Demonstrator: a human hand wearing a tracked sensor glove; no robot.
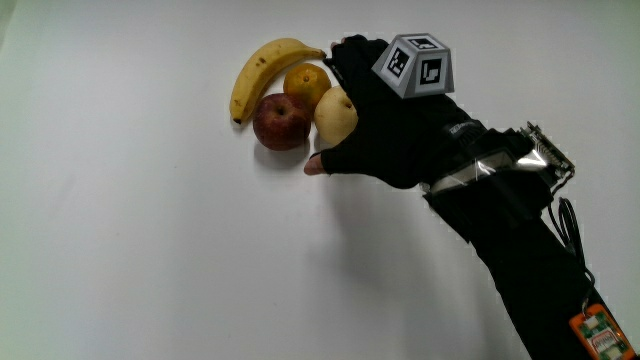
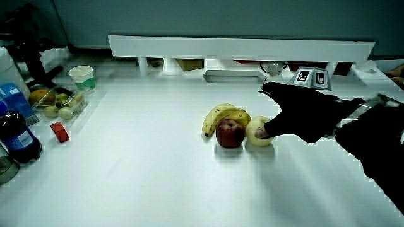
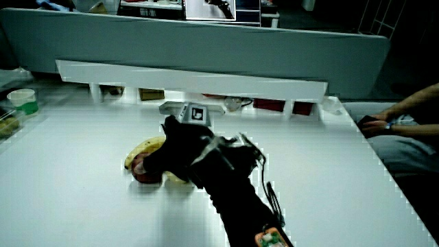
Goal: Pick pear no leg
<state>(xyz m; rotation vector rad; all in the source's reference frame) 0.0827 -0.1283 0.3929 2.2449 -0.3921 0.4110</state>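
Hand: grip apparently closed around pear; should lift straight, sparing touching apple and orange.

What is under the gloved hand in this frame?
The hand covers part of the pear, which lies beside the apple and orange. The pear's covered side is hidden.

A banana, an orange and a red apple lie touching on the white tabletop. Near the tabletop's edge stand a cup, a fruit tray and a dark bottle.
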